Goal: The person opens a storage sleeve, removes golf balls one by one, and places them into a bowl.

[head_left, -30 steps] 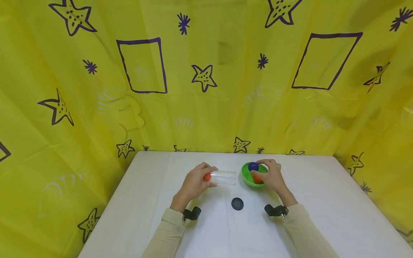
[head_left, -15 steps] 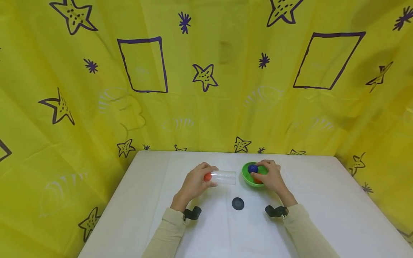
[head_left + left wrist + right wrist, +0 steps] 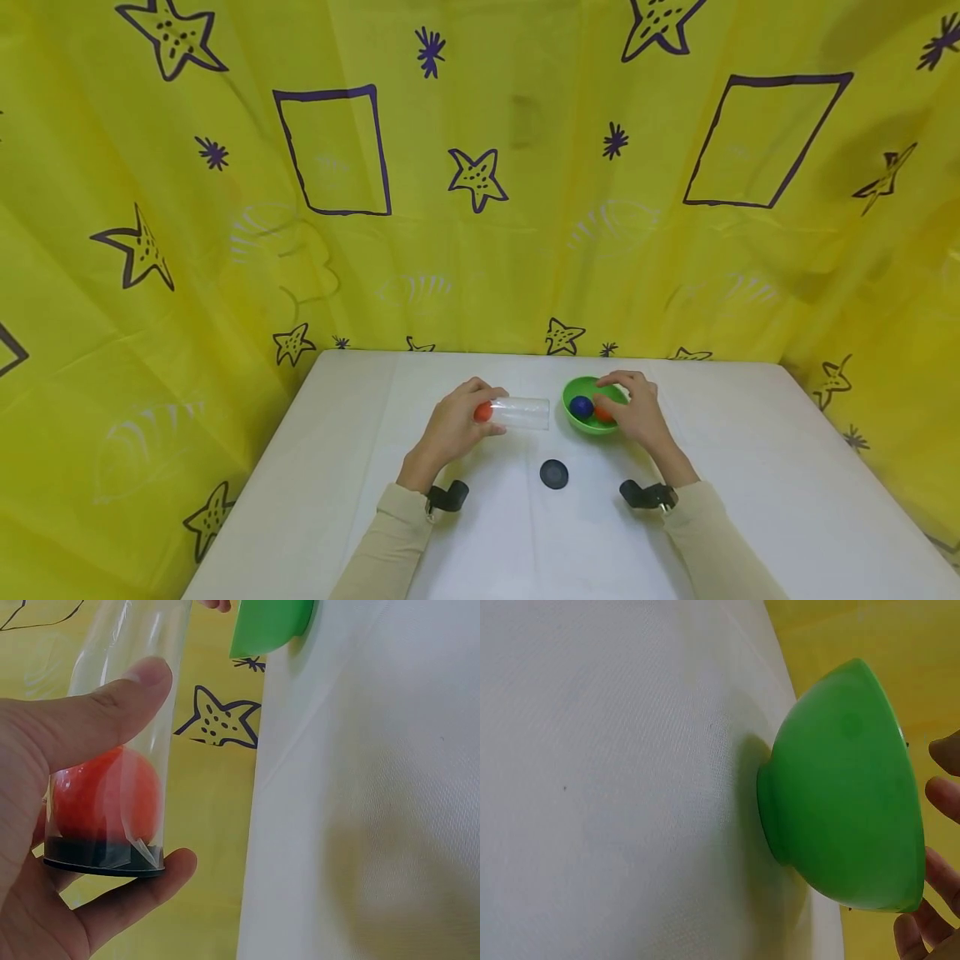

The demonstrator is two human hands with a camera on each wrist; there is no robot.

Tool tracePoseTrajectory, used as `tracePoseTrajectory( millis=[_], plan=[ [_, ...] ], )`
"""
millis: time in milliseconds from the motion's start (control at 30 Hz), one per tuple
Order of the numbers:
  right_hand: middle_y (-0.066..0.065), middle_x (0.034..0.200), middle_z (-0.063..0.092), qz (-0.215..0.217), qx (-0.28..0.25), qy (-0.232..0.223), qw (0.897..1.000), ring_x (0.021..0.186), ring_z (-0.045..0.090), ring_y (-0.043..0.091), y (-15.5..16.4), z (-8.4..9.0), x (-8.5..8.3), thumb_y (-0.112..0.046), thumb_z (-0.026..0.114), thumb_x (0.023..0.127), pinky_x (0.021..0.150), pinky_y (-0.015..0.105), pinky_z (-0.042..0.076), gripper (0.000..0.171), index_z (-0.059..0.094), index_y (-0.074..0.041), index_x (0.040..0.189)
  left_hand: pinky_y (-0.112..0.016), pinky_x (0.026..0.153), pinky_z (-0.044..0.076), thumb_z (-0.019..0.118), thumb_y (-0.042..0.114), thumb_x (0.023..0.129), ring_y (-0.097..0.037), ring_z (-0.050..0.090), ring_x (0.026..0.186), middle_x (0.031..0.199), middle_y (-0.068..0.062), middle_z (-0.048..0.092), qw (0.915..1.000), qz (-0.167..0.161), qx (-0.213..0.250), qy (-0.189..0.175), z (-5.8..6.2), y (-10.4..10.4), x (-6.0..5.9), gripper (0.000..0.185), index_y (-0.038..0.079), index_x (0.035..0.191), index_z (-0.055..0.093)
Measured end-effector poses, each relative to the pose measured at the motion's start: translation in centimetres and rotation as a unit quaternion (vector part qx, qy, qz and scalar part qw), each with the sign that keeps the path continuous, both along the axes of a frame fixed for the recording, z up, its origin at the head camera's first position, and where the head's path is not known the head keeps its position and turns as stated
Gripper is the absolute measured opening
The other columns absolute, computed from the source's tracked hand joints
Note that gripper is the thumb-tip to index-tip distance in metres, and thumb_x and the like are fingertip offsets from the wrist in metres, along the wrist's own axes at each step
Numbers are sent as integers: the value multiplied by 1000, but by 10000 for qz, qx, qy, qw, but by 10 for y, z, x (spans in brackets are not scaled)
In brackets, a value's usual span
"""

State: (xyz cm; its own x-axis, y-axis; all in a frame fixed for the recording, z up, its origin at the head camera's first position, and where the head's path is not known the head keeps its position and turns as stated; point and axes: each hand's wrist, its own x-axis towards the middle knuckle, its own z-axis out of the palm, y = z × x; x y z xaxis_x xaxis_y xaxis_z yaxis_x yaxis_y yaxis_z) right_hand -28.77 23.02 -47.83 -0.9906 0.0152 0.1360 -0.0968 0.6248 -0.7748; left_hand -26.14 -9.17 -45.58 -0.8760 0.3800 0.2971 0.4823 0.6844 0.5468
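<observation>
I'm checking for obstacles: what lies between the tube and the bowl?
In the head view, nothing: only bare table shows between the tube and the bowl. The disc lies outside that gap.

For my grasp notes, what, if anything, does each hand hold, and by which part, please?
The left hand holds the clear tube by its capped end; the right hand, over the green bowl, seemingly holds nothing.

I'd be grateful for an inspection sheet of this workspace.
Surface: white table, bearing a black disc and a green bowl.
Job's things: clear tube, held sideways, orange-red ball at its dark-capped end; blue ball and second orange-red ball in the bowl.
Clutter: nothing seen.
Left hand: grips the tube.
Right hand: at the bowl's opening, thumb and forefinger apart; contact with a ball unclear.
Cables: nothing seen.
Surroundings: yellow curtain with dark-outlined stars.
</observation>
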Motion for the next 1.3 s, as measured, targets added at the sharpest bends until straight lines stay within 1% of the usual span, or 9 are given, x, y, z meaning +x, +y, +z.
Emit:
tracePoseTrajectory(
  millis=[100,200,367,433,533,667,867,1067,1300],
  plan=[
    [24,148,43,-70,-93,142,9998,140,26,46,-1,3,7,-22,68,98,109,73,30,29,69,-4,121,-37,89,56,88,24,81,-20,61,100,117,-7,67,10000,-25,-33,10,-1,1,0,50,18,127,71],
    [22,141,50,-149,-255,448,9986,135,33,41,-5,6,16,-19,68,98,109,66,34,26,69,-3,118,-35,88,56,88,24,80,-19,61,100,116,-5,66,10000,-18,-91,30,-1,2,0,50,19,127,71],
    [15,118,65,-176,-488,949,9941,113,49,21,-17,12,36,-13,68,97,99,38,45,19,70,-1,111,-35,89,56,87,25,81,-19,60,101,116,-2,65,9999,-12,-142,-43,-1,5,1,49,20,127,71],
    [12,109,69,-24,-576,924,9941,102,55,11,-22,15,46,-14,69,97,90,26,49,18,71,-2,110,-36,90,56,87,25,81,-19,60,102,116,-2,65,9998,3,-169,-89,0,7,2,49,20,127,71],
    [10,101,70,439,-763,674,9938,89,60,5,-29,17,56,-17,70,98,80,17,51,20,70,-3,112,-36,91,56,87,25,81,-19,60,102,116,-2,65,9998,15,-179,-106,0,8,2,48,20,127,71],
    [7,97,68,1009,-796,290,9913,86,61,7,-33,13,61,-16,71,97,78,19,54,26,67,-2,118,-34,89,56,87,26,81,-19,59,101,115,-2,65,9997,-59,-213,-79,-1,10,2,48,20,126,71],
    [7,98,68,1425,-752,-113,9869,86,62,11,-38,3,62,-15,73,95,79,20,55,37,60,0,126,-33,89,56,88,26,80,-18,59,102,114,-2,65,9995,-113,-282,-52,-3,12,2,48,20,125,72],
    [8,98,69,1681,-758,-290,9824,83,63,13,-44,-5,61,-8,71,94,77,20,56,37,58,-2,128,-34,91,57,88,26,80,-19,59,104,115,-3,65,9994,-162,-305,-60,-5,14,2,48,20,125,72],
    [9,100,69,1758,-846,-324,9802,83,64,14,-45,-9,61,-9,73,93,76,20,56,38,57,-2,127,-32,90,56,89,26,79,-17,59,104,114,1,65,9990,-193,-382,86,-7,14,1,47,20,123,72]
  ],
)
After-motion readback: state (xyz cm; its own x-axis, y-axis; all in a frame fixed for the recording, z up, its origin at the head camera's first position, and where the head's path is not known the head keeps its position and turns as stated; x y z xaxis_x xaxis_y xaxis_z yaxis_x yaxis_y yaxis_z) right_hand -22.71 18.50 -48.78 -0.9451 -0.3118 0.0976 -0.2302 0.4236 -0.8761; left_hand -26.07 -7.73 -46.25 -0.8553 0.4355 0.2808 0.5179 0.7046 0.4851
